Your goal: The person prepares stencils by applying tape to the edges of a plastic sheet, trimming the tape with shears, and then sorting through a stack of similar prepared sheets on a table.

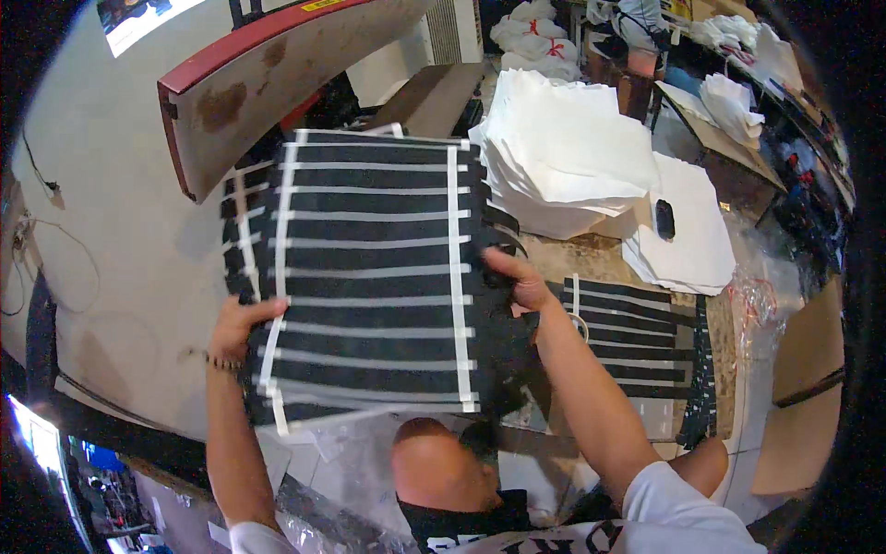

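Between my hands is a stack of sheets with black strips [369, 254], raised at a tilt. White lines separate the strips, and two long white tape bands run down the sheet near its sides. My left hand [247, 321] is closed on the left edge, thumb on top and the other fingers hidden underneath. On the opposite edge, my right hand [521, 279] grips loose black strip ends, its fingertips partly out of sight. More striped layers show behind the top sheet at the left. A roll of tape [579, 326] is partly visible beside my right forearm.
Another black-striped sheet [628, 337] lies flat on a brown board at the right. Beyond it rises a tall pile of white paper [572, 138], beside a lower pile [697, 222] bearing a small black object [664, 220]. A red-edged panel [277, 92] juts in at upper left. Cardboard [803, 351] stands far right.
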The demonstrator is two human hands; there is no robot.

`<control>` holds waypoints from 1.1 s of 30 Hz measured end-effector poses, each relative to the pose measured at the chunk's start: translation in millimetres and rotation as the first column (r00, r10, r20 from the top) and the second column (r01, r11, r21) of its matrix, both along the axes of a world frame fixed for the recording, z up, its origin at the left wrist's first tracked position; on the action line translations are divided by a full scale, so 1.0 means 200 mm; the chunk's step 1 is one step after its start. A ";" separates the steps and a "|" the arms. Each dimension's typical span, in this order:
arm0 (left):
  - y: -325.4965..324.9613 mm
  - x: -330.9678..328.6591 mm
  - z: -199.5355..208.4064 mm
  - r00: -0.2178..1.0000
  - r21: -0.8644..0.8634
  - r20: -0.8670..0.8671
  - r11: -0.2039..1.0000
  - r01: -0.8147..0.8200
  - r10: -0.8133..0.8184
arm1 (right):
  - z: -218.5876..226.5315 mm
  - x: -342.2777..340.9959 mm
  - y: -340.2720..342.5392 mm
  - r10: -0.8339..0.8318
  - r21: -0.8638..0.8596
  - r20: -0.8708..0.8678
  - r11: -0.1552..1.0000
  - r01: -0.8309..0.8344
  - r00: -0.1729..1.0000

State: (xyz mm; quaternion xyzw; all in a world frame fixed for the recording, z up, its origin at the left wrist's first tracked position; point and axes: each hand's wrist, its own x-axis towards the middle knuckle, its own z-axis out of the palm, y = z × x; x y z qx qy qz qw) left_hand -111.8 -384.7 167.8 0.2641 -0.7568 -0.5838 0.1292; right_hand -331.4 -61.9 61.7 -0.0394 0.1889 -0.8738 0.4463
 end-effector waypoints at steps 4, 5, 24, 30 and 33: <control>-0.27 -0.33 0.04 0.996 -0.165 0.075 0.984 0.067 -0.055 | 0.13 -0.13 -0.10 0.141 0.450 -0.473 0.887 0.101 0.869; -0.28 -0.40 0.09 0.997 -0.186 0.043 0.980 0.064 -0.057 | 0.17 -0.12 -0.16 0.121 0.401 -0.449 0.913 0.079 0.885; -0.51 -0.86 -0.36 0.989 -0.838 0.141 0.538 0.094 0.047 | -0.25 -0.11 -0.33 -0.193 0.345 -0.148 0.909 0.233 0.970; -0.72 -0.84 -0.41 0.979 -0.798 0.199 0.587 0.138 0.040 | -0.26 -0.15 -0.31 -0.275 0.278 -0.399 0.873 0.401 0.875; -0.88 -0.72 -0.44 0.990 -0.803 0.135 0.590 0.089 0.035 | -0.18 -0.10 -0.29 -0.200 0.432 -0.341 0.834 0.342 0.918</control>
